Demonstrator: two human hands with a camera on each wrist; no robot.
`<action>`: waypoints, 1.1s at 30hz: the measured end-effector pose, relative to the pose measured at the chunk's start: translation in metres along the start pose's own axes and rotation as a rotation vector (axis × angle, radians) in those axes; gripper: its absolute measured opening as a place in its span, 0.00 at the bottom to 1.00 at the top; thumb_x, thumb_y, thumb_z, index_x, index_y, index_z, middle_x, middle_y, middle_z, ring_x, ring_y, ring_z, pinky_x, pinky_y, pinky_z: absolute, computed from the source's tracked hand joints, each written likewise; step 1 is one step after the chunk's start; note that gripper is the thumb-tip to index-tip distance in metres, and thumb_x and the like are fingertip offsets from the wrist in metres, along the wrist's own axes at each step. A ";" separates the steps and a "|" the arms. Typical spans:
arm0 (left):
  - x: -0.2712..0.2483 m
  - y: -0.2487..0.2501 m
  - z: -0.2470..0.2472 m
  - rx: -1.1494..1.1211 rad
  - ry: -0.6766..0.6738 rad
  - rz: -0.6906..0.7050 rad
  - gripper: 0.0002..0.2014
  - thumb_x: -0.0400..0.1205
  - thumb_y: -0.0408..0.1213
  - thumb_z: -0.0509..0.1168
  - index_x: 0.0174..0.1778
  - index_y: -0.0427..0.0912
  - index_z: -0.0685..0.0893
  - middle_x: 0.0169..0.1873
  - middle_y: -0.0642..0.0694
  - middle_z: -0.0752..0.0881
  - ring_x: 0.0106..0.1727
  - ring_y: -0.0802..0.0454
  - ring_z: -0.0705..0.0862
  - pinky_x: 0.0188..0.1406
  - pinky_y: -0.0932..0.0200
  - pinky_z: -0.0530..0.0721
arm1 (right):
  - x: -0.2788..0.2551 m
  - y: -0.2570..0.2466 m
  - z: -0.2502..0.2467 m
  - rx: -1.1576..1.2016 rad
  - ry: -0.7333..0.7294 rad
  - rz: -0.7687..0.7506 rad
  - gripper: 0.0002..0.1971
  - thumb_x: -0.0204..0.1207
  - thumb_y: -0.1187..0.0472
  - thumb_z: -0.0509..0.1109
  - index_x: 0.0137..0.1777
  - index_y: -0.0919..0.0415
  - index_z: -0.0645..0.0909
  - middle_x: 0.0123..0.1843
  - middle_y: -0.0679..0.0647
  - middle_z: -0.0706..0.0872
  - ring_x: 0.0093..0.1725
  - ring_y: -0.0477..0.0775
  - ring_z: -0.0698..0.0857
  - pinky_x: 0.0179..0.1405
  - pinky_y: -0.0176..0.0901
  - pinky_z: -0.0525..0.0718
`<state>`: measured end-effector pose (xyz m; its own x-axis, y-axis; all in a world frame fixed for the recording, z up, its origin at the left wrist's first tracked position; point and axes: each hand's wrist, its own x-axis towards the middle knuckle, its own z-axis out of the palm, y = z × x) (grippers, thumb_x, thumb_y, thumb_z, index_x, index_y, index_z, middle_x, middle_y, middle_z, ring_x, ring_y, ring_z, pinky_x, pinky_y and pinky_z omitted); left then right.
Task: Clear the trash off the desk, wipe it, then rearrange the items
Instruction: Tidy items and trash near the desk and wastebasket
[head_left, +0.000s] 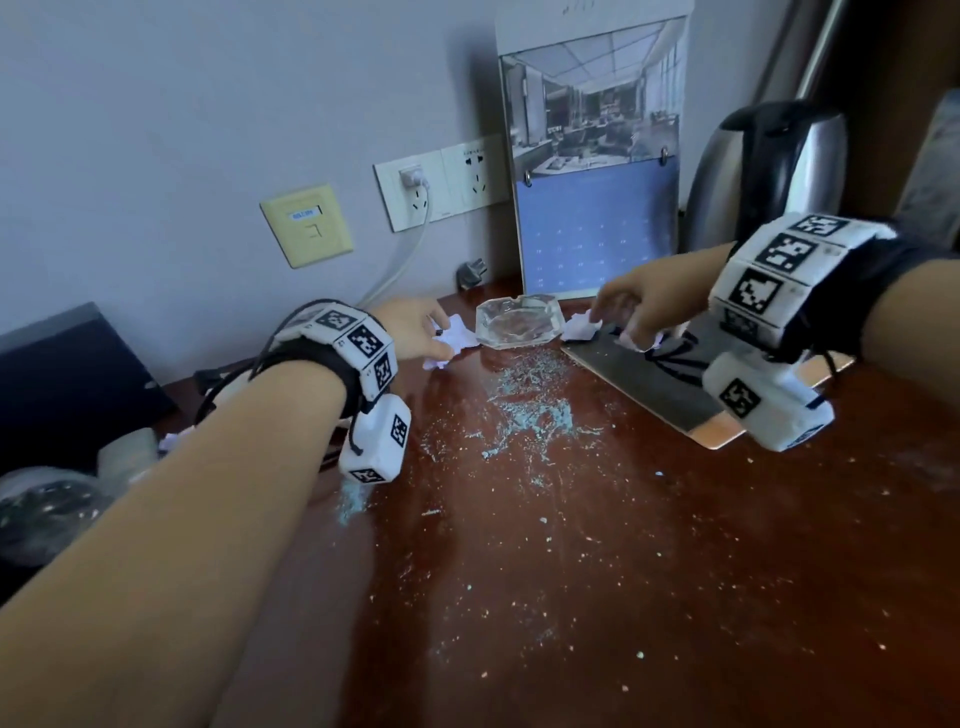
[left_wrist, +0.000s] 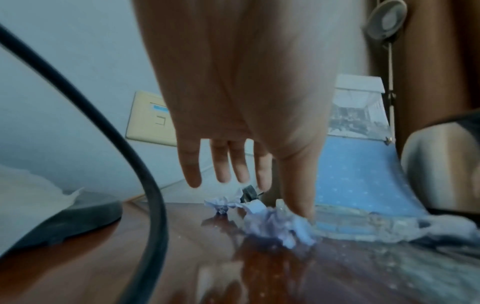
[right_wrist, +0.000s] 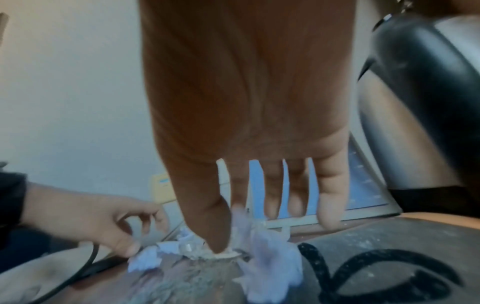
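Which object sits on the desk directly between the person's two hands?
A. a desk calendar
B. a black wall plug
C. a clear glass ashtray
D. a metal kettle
C: in the head view the glass ashtray lies between the left hand and the right hand, with a crumpled paper scrap on its left side and another scrap on its right; the kettle stands further back on the right.

I see a pale wall (head_left: 156, 104) with sockets (head_left: 441, 182) and a beige plate (head_left: 306, 224); a standing fan (left_wrist: 387, 20) stands by brown panelling.
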<state>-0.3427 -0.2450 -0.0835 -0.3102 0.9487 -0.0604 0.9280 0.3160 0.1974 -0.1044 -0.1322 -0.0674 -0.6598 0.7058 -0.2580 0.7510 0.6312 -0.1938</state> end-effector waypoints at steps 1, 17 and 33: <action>0.006 -0.001 0.001 0.053 -0.006 -0.015 0.24 0.78 0.43 0.70 0.69 0.41 0.75 0.67 0.39 0.76 0.66 0.44 0.76 0.59 0.58 0.72 | 0.002 -0.006 -0.001 -0.016 -0.021 -0.018 0.26 0.70 0.67 0.71 0.66 0.47 0.73 0.57 0.52 0.79 0.52 0.57 0.82 0.53 0.48 0.83; 0.051 -0.004 0.013 0.155 -0.033 0.114 0.19 0.79 0.38 0.69 0.64 0.35 0.79 0.47 0.48 0.81 0.49 0.51 0.73 0.29 0.72 0.65 | 0.047 -0.018 0.019 -0.098 0.062 -0.006 0.24 0.74 0.55 0.74 0.69 0.58 0.76 0.64 0.57 0.81 0.52 0.55 0.80 0.48 0.40 0.75; -0.061 -0.001 -0.088 0.227 0.165 0.127 0.15 0.79 0.36 0.69 0.58 0.31 0.83 0.48 0.39 0.81 0.55 0.40 0.80 0.36 0.61 0.62 | -0.025 -0.064 0.007 0.268 0.093 -0.118 0.08 0.73 0.60 0.75 0.48 0.63 0.85 0.38 0.55 0.83 0.32 0.48 0.79 0.25 0.27 0.77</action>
<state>-0.3432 -0.3033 0.0057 -0.2012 0.9729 0.1138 0.9780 0.2060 -0.0319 -0.1364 -0.1925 -0.0553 -0.7334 0.6666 -0.1335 0.6407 0.6120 -0.4637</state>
